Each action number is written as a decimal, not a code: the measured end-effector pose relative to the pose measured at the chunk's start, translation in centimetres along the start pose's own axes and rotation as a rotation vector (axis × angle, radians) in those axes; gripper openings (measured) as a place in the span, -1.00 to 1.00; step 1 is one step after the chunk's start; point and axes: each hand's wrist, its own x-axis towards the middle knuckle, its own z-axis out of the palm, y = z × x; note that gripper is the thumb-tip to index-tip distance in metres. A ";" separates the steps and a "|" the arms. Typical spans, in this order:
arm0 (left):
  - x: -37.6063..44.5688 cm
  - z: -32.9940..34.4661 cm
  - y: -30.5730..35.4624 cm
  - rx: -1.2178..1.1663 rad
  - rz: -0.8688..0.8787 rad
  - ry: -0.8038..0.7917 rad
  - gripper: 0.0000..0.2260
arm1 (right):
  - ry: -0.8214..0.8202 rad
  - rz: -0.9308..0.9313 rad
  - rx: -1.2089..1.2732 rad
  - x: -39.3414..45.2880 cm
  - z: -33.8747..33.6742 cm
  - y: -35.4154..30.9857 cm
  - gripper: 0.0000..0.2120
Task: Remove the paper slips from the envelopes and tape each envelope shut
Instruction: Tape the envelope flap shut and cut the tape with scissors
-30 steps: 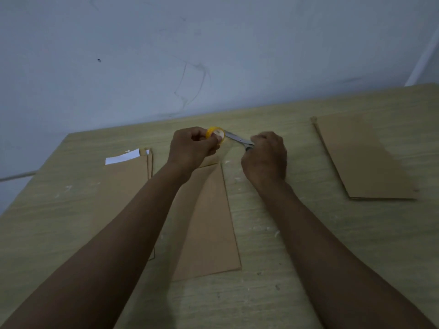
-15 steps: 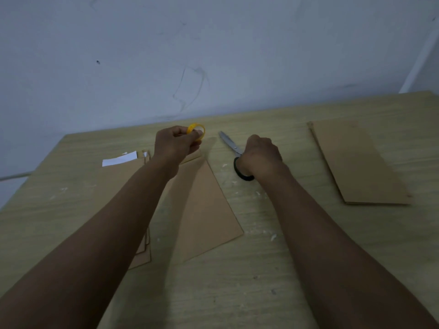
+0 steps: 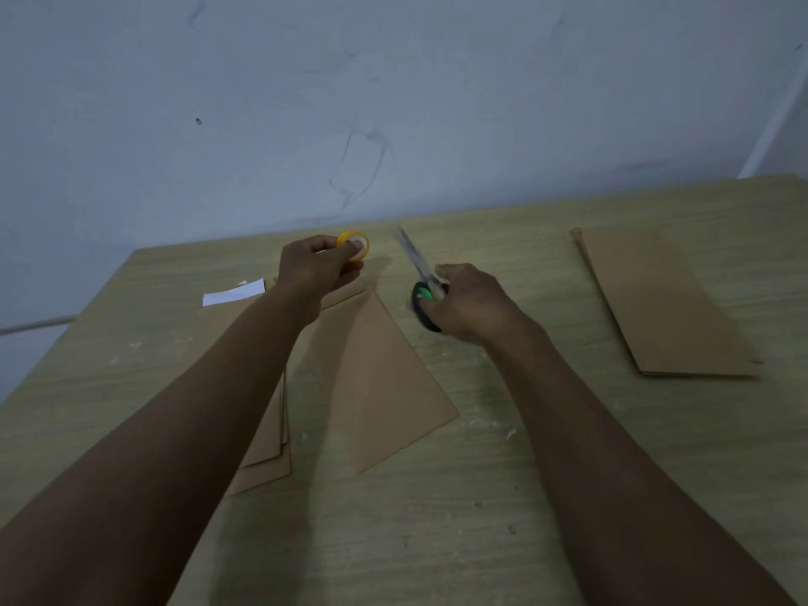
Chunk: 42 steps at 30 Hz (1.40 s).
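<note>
Both forearms hide envelopes (image 3: 380,387); left hand (image 3: 317,266) grips tape (image 3: 355,242), right hand (image 3: 470,301) blurred scissors (image 3: 419,273).

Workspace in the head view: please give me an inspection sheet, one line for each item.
Surface: wooden table, pale flecks near the middle.
Job's things: one brown envelope lies in the centre; an envelope stack at left, partly under the left arm; a white paper slip shows at its far end; another envelope pile at right.
Clutter: nothing seen.
Grips: left hand holds a yellow tape roll; right hand holds scissors by the handles.
Cables: a pale line at the left edge, cannot tell.
Surroundings: scuffed pale wall.
</note>
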 end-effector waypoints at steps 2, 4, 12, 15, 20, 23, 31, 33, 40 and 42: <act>0.2 -0.1 0.0 0.017 -0.009 0.004 -0.88 | -0.085 0.031 -0.045 -0.3 0.1 0.1 -0.51; 0.4 -0.1 0.1 0.036 -0.009 0.007 -0.89 | -0.137 0.020 -0.090 -0.4 0.3 0.3 -0.54; 0.8 0.5 0.2 0.053 -0.027 0.010 -0.89 | -0.226 -0.027 -0.115 -1.5 -1.0 0.4 -0.52; 1.0 0.6 0.2 0.047 -0.027 0.019 -0.89 | -0.243 -0.026 -0.103 -1.6 -1.4 0.5 -0.61; 1.4 0.6 0.3 0.025 -0.034 0.031 -0.87 | -0.263 -0.034 -0.126 -1.8 -1.4 -0.2 -0.66; 1.5 0.8 0.2 0.023 -0.042 0.019 -0.85 | -0.217 -0.020 -0.178 -1.0 0.2 -0.8 -0.51; 1.5 0.7 -0.2 0.050 -0.037 0.029 -0.87 | -0.109 -0.018 -0.202 0.4 2.9 -2.0 -0.54; 1.5 0.6 -0.2 0.058 -0.037 0.026 -0.87 | -0.088 -0.025 -0.204 0.7 3.1 -2.0 -0.59; 1.7 0.3 -0.5 0.091 -0.043 0.015 -0.86 | -0.062 -0.029 -0.202 1.5 3.6 -1.9 -0.62; 1.6 0.3 -0.6 0.101 -0.048 -0.004 -0.86 | -0.060 -0.028 -0.205 1.8 3.7 -1.9 -0.63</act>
